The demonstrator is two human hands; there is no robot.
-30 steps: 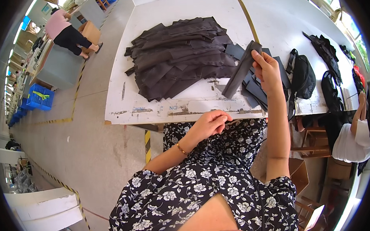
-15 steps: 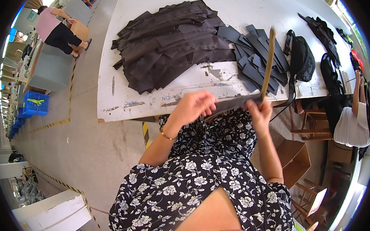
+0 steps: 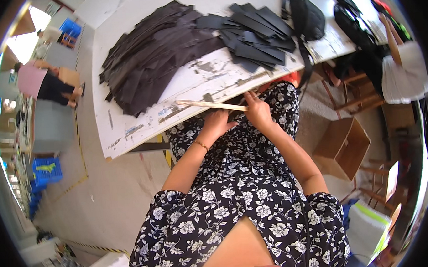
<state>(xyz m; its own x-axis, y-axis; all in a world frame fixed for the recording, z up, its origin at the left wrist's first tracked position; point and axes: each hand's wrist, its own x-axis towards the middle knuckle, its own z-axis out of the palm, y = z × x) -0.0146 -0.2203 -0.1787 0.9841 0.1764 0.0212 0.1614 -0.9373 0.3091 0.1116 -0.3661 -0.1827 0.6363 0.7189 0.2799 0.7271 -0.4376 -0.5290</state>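
Observation:
My right hand (image 3: 258, 111) is closed around one end of a thin, pale, flat stick (image 3: 210, 104). The stick points left, its rounded tip over the front edge of the white table (image 3: 128, 137). My left hand (image 3: 216, 123) is low beside it, just below the table edge, fingers bent and thumb toward my right hand. A little dark material shows between the hands, but what the left fingers grip is hidden. Beyond them on the table lie a wide heap of dark brown-black fabric strips (image 3: 148, 55) and a smaller pile of dark grey flat strips (image 3: 257, 36).
A black bag (image 3: 307, 17) with a hanging strap is on the table at right. An open cardboard box (image 3: 341, 147) and wooden stools stand on the floor to the right. A person in white sits at far right; another in pink bends at far left near blue crates (image 3: 47, 172).
The stick has swung from upright to nearly level, pointing left. Both hands have come lower and closer together. The dark strip held between them is now mostly out of sight. My view has turned.

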